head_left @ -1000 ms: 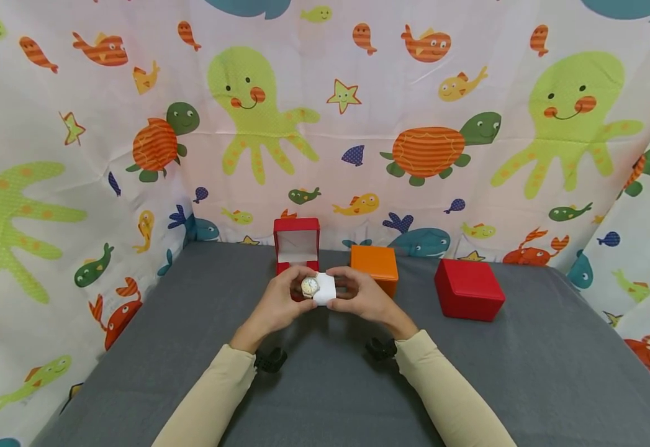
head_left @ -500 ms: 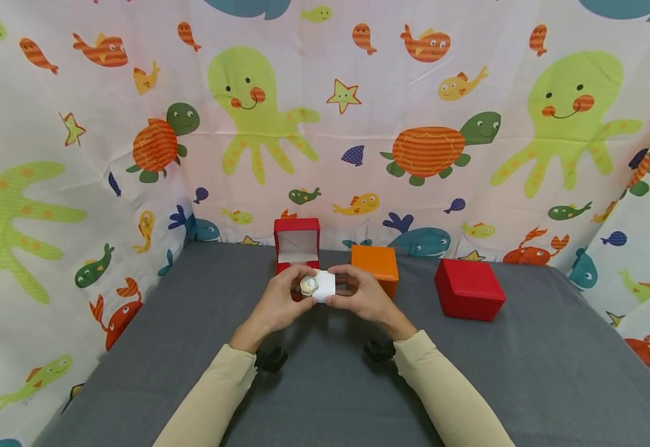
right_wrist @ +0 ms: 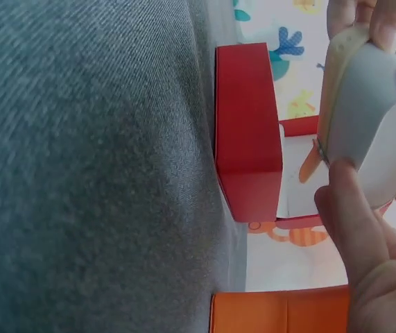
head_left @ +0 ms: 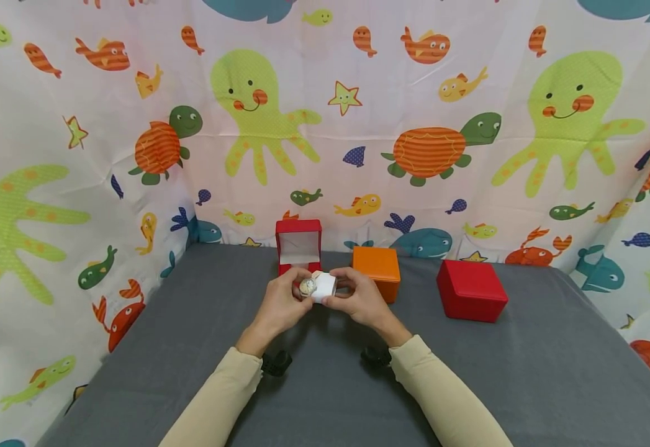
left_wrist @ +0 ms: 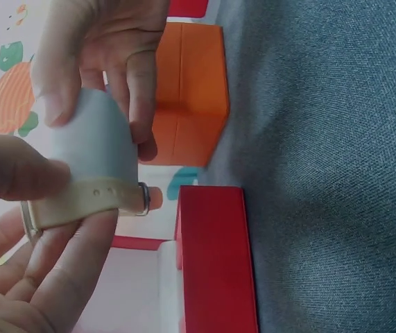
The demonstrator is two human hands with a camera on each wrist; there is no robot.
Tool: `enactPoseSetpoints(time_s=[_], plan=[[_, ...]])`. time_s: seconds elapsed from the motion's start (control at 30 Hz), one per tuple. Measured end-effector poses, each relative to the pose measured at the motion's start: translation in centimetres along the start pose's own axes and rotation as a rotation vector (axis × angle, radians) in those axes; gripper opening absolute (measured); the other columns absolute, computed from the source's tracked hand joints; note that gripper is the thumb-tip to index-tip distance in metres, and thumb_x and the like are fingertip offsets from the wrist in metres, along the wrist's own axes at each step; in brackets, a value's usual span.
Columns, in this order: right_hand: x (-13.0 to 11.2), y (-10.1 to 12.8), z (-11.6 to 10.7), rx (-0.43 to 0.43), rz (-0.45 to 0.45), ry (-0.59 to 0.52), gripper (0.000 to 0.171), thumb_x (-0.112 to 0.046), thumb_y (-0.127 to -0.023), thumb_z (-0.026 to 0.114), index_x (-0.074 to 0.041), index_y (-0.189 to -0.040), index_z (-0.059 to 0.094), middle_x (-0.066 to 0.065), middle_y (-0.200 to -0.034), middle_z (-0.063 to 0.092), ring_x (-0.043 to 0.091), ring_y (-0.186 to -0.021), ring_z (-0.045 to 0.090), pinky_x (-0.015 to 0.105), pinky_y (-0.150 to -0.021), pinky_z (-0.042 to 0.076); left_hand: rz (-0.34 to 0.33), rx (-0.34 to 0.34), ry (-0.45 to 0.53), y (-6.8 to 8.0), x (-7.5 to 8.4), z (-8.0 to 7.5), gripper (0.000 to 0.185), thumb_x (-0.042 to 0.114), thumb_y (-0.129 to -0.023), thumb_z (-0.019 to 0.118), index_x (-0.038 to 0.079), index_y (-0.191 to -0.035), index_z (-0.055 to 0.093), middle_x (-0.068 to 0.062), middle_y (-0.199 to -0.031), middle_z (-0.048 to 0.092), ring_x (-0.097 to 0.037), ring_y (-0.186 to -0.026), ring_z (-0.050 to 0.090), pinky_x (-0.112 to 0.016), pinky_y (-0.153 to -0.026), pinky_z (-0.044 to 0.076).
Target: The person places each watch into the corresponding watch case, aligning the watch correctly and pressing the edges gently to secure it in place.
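In the head view, a small wristwatch [head_left: 308,286] with a round pale dial and a gold-coloured case is strapped round the left end of a white watch cushion [head_left: 325,287]. My left hand [head_left: 280,304] grips the watch end between thumb and fingers. At the other end, my right hand [head_left: 365,301] holds the cushion with its thumb below and fingers above. The left wrist view shows the beige strap [left_wrist: 80,201] and its metal buckle [left_wrist: 143,199] wrapped round the cushion. Both hands hold it up in front of an open red box [head_left: 298,243] with a white lining.
Right of the open box stands a closed orange box [head_left: 377,271]. Farther right is a closed red box [head_left: 472,289]. All three sit on a grey cloth-covered table [head_left: 325,397], before a curtain [head_left: 313,149] printed with sea animals.
The watch and cushion have turned slightly in my hands and now look tilted, with the cushion's right end face showing. Both grips stay on. The head view has shifted slightly.
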State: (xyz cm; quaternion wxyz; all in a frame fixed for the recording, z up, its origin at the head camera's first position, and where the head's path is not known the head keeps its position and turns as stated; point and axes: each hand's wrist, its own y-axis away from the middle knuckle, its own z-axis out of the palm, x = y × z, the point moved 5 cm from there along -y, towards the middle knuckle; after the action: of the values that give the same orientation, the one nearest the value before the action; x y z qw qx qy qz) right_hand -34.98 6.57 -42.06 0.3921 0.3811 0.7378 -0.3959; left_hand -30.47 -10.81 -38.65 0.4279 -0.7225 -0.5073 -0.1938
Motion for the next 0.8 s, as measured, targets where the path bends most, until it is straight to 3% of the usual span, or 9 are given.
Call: enactPoseSetpoints(time_s=[0.2, 0.37, 0.6, 0.8], plan=[[-0.1, 0.2, 0.2, 0.077, 0.018, 0.1, 0.053, -0.028, -0.074, 0.084, -0.01, -0.118, 0.061, 0.004, -0.109, 0.063, 0.028, -0.095, 0.063, 0.034, -0.076, 0.056, -0.022, 0.034, -0.039, 0.2, 0.0, 0.3, 0.042, 0.0, -0.072, 0.077, 0.005, -0.11, 0.061, -0.003, -0.09, 0.063, -0.013, -0.065, 0.054, -0.025, -0.06, 0.051], [0.0, 0.3, 0.3, 0.075, 0.009, 0.119, 0.059, -0.031, -0.074, 0.083, -0.009, -0.122, 0.058, 0.007, -0.112, 0.061, 0.029, -0.095, 0.064, 0.037, -0.079, 0.056, -0.002, 0.049, -0.033, 0.2, 0.1, 0.5, 0.046, 0.002, -0.07, 0.082, 0.004, -0.111, 0.061, -0.007, -0.098, 0.067, -0.016, -0.077, 0.061, -0.029, -0.072, 0.056], [-0.5, 0.3, -0.8, -0.044, 0.015, -0.053, 0.057, -0.016, -0.08, 0.079, -0.005, -0.129, 0.052, 0.013, -0.125, 0.054, 0.033, -0.108, 0.06, 0.039, -0.088, 0.052, -0.032, -0.083, 0.129, 0.1, 0.3, 0.7, 0.052, 0.003, -0.074, 0.081, 0.006, -0.121, 0.058, -0.007, -0.112, 0.063, -0.021, -0.094, 0.063, -0.034, -0.078, 0.056], [-3.4, 0.8, -1.7, -0.149, -0.033, -0.124, 0.056, -0.007, -0.082, 0.075, 0.003, -0.13, 0.048, 0.019, -0.127, 0.05, 0.038, -0.111, 0.056, 0.039, -0.088, 0.052, -0.006, -0.145, 0.146, -0.1, 0.4, -0.3, 0.051, 0.014, -0.078, 0.079, 0.01, -0.125, 0.058, -0.004, -0.12, 0.061, -0.026, -0.105, 0.059, -0.044, -0.088, 0.052]])
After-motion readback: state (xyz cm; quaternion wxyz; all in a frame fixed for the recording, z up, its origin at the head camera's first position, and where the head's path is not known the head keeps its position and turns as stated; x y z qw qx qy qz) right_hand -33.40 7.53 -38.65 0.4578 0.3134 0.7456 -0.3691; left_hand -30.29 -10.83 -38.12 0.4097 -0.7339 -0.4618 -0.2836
